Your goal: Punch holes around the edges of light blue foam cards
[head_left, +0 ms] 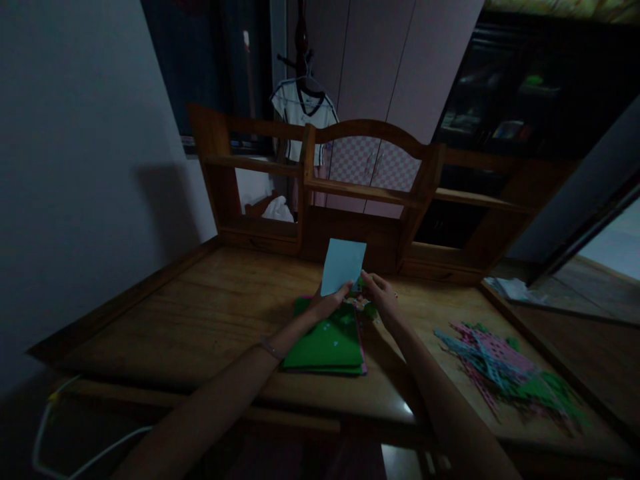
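A pale blue sheet [344, 263], stiff like card or foam, is tilted up above the desk. My left hand [333, 298] grips it near the bottom edge, thumb toward the right corner. Close to that corner, my right hand [379, 291] has its fingers pinched together beside a small green bit [360, 284]; what exactly they hold is too small to tell. Beneath my left hand lies a stack of green sheets [325, 343] with a few pale flecks on top and a pink edge showing. Small colourful pieces [357, 304] lie under and between my hands, partly hidden.
A loose pile of pink, blue and green cut strips and scraps [505, 367] spreads over the right side of the wooden desk [215, 313]. A wooden shelf unit [360, 190] stands along the back. Behind it hangs a white shirt [305, 110]. The room is dim.
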Demonstrator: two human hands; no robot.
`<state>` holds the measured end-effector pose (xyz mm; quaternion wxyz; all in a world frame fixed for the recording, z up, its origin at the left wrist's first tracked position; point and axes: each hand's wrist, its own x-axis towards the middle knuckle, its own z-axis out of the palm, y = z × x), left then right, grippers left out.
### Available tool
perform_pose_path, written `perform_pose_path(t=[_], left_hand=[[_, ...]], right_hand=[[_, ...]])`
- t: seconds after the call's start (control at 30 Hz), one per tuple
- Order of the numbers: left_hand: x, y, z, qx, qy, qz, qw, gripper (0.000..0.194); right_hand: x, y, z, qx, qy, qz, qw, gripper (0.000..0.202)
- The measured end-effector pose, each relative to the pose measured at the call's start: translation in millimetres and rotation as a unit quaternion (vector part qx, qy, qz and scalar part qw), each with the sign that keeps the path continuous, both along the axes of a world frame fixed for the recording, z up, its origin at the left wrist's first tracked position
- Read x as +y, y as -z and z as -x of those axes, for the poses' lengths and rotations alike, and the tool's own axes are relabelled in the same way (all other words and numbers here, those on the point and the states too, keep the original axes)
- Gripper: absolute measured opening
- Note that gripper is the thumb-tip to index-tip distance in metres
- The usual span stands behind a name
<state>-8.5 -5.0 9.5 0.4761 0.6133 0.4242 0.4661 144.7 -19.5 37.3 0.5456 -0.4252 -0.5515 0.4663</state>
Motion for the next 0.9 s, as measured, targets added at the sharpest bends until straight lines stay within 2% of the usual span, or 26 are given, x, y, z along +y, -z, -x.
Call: perform_pose_path(t=[0.27,0.7,0.9], left_hand=[[0.4,-2.1,3.1,0.022,0.011,-0.025,0.999,0.042],[-6.4,-9.1,1.1,-0.046,0.047,-0.01,0.998,0.039],[-4.2,-5.5,1.1,-0.037,0.029,0.003,0.999,0.042]], right_hand=[[-0.6,-0.6,1.0,-0.004,-0.029,0.003,1.0,0.036],[-4.3,-2.5,1.9,-0.031,-0.033,-0.001,0.999,0.039],[-1.8,-1.1,1.2,-0.025,-0.043,-0.002,0.999,0.035]])
